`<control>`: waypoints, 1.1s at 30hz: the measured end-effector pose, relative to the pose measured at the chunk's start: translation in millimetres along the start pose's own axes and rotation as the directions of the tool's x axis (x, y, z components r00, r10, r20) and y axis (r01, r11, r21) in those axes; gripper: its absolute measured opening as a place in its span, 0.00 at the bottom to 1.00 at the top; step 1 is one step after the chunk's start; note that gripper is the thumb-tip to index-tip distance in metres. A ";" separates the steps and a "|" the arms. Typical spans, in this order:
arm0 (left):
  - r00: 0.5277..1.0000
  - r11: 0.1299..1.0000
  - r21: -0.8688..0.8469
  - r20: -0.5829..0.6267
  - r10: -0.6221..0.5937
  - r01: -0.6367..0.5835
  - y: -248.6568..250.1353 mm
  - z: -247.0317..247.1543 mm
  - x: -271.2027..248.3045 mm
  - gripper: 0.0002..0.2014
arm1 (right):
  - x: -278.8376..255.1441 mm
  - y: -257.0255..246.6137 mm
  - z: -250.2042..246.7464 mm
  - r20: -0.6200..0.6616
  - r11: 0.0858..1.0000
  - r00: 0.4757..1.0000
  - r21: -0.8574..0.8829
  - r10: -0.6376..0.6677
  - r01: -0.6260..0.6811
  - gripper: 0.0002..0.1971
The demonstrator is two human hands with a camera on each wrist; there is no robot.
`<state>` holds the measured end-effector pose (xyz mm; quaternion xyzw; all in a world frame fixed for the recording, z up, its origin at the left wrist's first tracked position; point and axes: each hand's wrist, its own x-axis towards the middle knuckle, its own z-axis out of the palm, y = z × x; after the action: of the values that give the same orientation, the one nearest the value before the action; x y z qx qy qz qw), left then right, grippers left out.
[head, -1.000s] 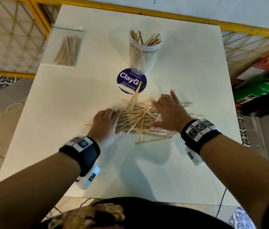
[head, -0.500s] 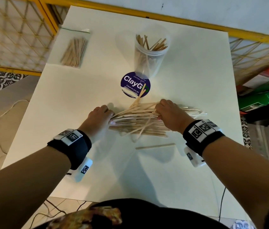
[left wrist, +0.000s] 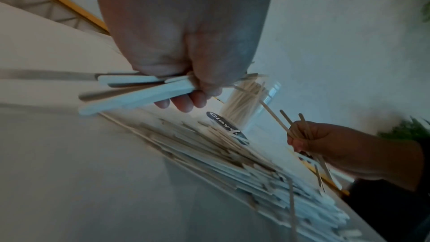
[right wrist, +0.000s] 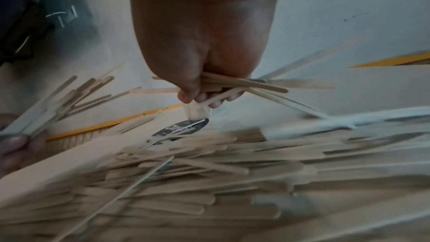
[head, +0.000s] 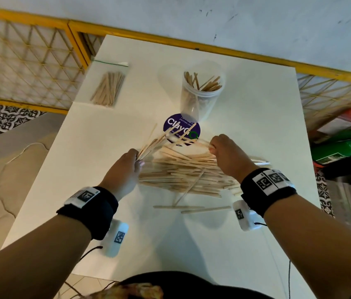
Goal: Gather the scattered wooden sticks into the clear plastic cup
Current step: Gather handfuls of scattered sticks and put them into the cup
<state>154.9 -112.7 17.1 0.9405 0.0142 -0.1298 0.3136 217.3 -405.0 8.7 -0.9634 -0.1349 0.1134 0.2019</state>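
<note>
A pile of flat wooden sticks (head: pixel 183 171) lies on the white table (head: pixel 245 108) between my hands. My left hand (head: pixel 127 167) grips a bundle of sticks (head: pixel 153 143) lifted off the pile and slanting up toward the sticker. My right hand (head: pixel 226 154) grips another handful of sticks (right wrist: pixel 256 84) at the pile's far right side. The clear plastic cup (head: pixel 200 98) stands upright behind the pile with several sticks in it. In the left wrist view my left hand's fingers (left wrist: pixel 184 102) curl round pale sticks (left wrist: pixel 130 97), and my right hand (left wrist: pixel 325 144) shows with sticks poking up.
A purple round ClayGo sticker (head: pixel 181 128) lies between cup and pile. A clear zip bag of sticks (head: pixel 108 87) rests at the table's far left. Two loose sticks (head: pixel 191 209) lie nearer me. A yellow lattice railing (head: pixel 30 61) and green cylinder (head: pixel 340 147) flank the table.
Both hands went from pressing the sticks together flat on the table to closing on handfuls. The left hand has lifted its bundle up off the pile.
</note>
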 end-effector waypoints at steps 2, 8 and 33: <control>0.999 0.997 -0.068 0.003 -0.040 0.040 4.4 4.0 4.1 0.06 | 2.4 -3.0 -4.6 0.022 0.999 1.000 0.041 0.002 -0.003 0.06; 0.995 0.990 -0.119 0.061 -0.073 0.080 14.3 11.8 10.2 0.07 | -7.6 -6.4 11.2 0.266 0.973 0.963 -0.229 0.037 0.026 0.31; 0.982 0.927 -0.363 0.119 0.149 -0.097 117.5 22.7 26.5 0.18 | 13.5 -93.1 -25.2 -0.003 0.486 0.947 0.859 0.322 -0.162 0.21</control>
<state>187.9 -221.9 61.8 0.8553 -0.0444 -0.1730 0.4864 216.9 -327.8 68.0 -0.7567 0.0922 0.1124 0.6374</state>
